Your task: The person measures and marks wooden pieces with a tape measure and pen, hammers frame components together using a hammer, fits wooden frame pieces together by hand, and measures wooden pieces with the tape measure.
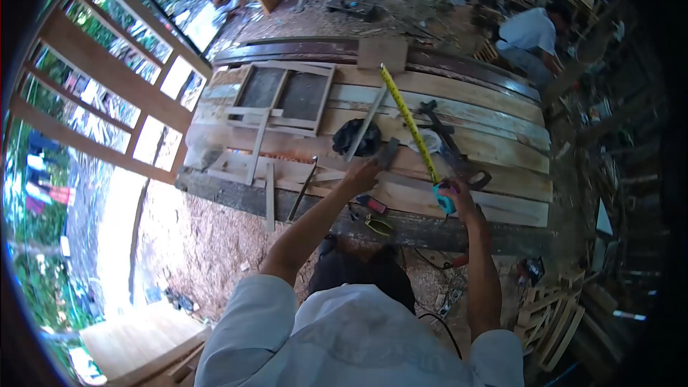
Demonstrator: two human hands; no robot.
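My right hand (pixel 461 201) grips a teal tape measure (pixel 443 198) near the front of the workbench (pixel 494 238). Its yellow blade (pixel 408 120) is drawn out, slanting away to a brown board (pixel 383 54) at the far side. My left hand (pixel 362 175) is low over the planks, its fingers closed at the near end of a dark grey flat piece (pixel 388 153); the exact kind is unclear. Just beyond it, a narrow wood strip (pixel 368 122) lies across a black plastic bag (pixel 348 137). A dark long tool (pixel 446 140) rests right of the blade.
A small wooden frame (pixel 324 100) lies on the bench's left. A hammer-like bar (pixel 303 188) and a red-black tool (pixel 373 204) are near the front edge. A large slatted frame (pixel 115 64) stands left. Two people (pixel 529 32) are farther back, one crouching right.
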